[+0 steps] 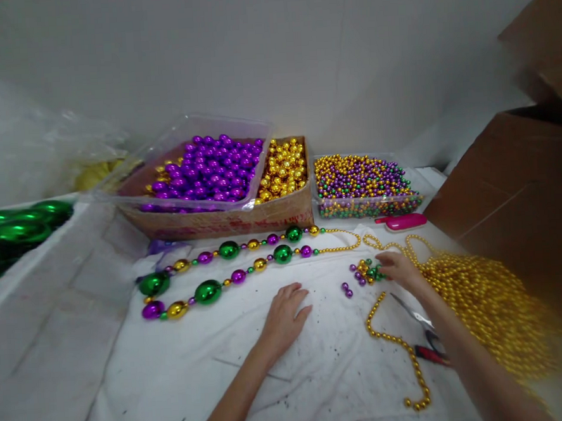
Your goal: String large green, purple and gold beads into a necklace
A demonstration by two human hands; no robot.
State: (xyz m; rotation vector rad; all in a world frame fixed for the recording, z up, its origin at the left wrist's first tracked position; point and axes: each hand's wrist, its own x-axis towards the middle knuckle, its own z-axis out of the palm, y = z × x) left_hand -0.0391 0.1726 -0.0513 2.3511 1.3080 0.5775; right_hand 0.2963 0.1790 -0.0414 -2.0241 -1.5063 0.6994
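Observation:
My left hand (286,315) lies on the white cloth with its fingers loosely spread and nothing in it. My right hand (399,270) reaches to a little pile of small beads (363,272) in purple, gold and green. Its fingers are stretched out, thumb apart, with the tips at the green beads. A necklace (208,292) of large green, purple and gold beads stretches across the cloth beyond my left hand, ending in a fine gold bead chain (339,231). Closer to me, a loose gold bead strand (406,349) curves below my right hand.
Behind stand a clear tub (254,174) of purple beads, a cardboard box (224,223) with gold beads, and a bin (371,208) of mixed beads. Scissors (423,321) lie under my right forearm. At right are heaped gold chains (487,312), a pink tool (405,222) and cartons (508,184).

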